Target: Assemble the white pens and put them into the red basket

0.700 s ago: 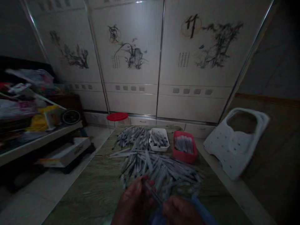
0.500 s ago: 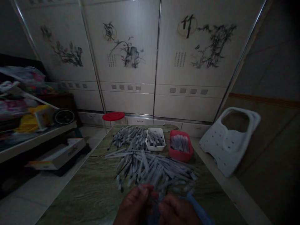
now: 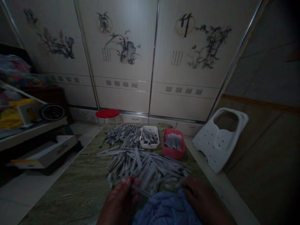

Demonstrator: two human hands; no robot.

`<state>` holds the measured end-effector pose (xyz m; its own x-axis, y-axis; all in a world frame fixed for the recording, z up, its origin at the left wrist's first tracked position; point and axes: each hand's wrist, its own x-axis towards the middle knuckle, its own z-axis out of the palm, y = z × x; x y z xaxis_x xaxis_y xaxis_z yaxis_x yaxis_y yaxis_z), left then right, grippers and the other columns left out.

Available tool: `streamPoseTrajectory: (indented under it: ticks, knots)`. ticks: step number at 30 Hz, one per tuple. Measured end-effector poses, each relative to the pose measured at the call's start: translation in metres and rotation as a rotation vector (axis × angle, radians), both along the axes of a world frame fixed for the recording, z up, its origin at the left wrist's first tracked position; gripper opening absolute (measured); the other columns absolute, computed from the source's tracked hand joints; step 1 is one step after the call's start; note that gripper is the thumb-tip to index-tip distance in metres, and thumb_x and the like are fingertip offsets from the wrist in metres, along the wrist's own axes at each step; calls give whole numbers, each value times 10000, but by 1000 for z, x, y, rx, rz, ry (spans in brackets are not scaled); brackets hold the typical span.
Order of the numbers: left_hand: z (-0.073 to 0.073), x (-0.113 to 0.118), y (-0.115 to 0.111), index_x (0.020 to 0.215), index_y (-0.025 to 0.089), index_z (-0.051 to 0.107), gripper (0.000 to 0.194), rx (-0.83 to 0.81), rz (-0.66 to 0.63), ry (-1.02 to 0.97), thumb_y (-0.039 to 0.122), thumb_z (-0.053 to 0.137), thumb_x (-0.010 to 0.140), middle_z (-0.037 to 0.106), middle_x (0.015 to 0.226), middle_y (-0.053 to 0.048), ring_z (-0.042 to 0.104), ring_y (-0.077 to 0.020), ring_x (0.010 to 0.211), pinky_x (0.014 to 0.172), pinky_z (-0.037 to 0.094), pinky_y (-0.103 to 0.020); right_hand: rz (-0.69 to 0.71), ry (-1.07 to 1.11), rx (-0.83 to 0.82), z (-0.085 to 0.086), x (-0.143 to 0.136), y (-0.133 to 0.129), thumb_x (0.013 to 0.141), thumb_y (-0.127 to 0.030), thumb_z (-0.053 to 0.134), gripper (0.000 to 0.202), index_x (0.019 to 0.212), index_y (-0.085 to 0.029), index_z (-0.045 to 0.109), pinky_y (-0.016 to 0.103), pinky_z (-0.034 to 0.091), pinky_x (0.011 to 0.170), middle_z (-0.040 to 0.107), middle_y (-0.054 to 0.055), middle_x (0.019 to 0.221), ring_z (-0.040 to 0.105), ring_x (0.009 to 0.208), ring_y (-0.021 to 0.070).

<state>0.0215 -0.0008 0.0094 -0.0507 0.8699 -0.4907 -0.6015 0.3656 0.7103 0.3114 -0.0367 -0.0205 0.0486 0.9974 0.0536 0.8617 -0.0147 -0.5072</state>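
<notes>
My left hand [image 3: 123, 197] is closed on a slim translucent pen [image 3: 142, 190], pinching one end while the other points right over a crumpled blue cloth [image 3: 166, 209]. My right hand [image 3: 201, 197] is apart from it, lowered at the right of the cloth beside some small clear pieces [image 3: 172, 186] that look like pen caps. Its fingertips are dim and partly hidden, so I cannot make out any hold. Just beyond both hands spreads a loose heap of similar pens [image 3: 146, 168], clear with dark ends.
Farther back are another pen pile [image 3: 123, 134], a white box [image 3: 150, 146] with pens and a red basket [image 3: 173, 153] of upright-packed pens. A red stool [image 3: 107, 113] stands behind the table [image 3: 63, 187]. A white plastic folding piece [image 3: 220, 140] leans at right; a cluttered bench [image 3: 35, 132] is left.
My hands were together at the near edge and have parted. The left moved left and up with the pen; the right moved right towards the small pieces. More blue cloth shows; the view shifted slightly.
</notes>
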Motion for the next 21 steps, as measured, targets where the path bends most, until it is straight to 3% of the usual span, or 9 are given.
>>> streamPoseTrajectory:
  ticks: [6, 10, 17, 21]
  knots:
    - [-1, 2, -1, 1025, 153, 732, 220, -21, 20, -38, 206, 791, 819, 775, 943, -91, 750, -183, 802, 684, 580, -251, -84, -97, -73, -1, 6, -4, 876, -267, 543, 104, 859, -225, 636, 320, 413, 719, 688, 53, 936, 642, 838, 222]
    - [-1, 4, -1, 1032, 157, 725, 234, -15, 15, -54, 206, 790, 812, 769, 943, -85, 759, -195, 871, 694, 578, -245, -78, -72, -111, 0, 7, -5, 904, -295, 522, 137, 902, -229, 642, 305, 403, 693, 697, 50, 915, 644, 808, 209]
    - [2, 7, -3, 968, 148, 727, 159, 4, -1, -39, 185, 779, 822, 773, 867, -83, 738, -162, 711, 634, 570, -226, -126, -136, -115, 0, 8, -4, 925, -315, 480, 182, 854, -231, 625, 330, 371, 676, 693, 55, 878, 651, 799, 231]
    - [1, 7, -2, 972, 137, 729, 145, 8, 4, -43, 170, 765, 835, 769, 855, -83, 724, -148, 682, 624, 571, -223, -128, -28, -74, 4, 6, -3, 934, -333, 451, 206, 837, -231, 601, 335, 393, 677, 678, 39, 836, 641, 787, 227]
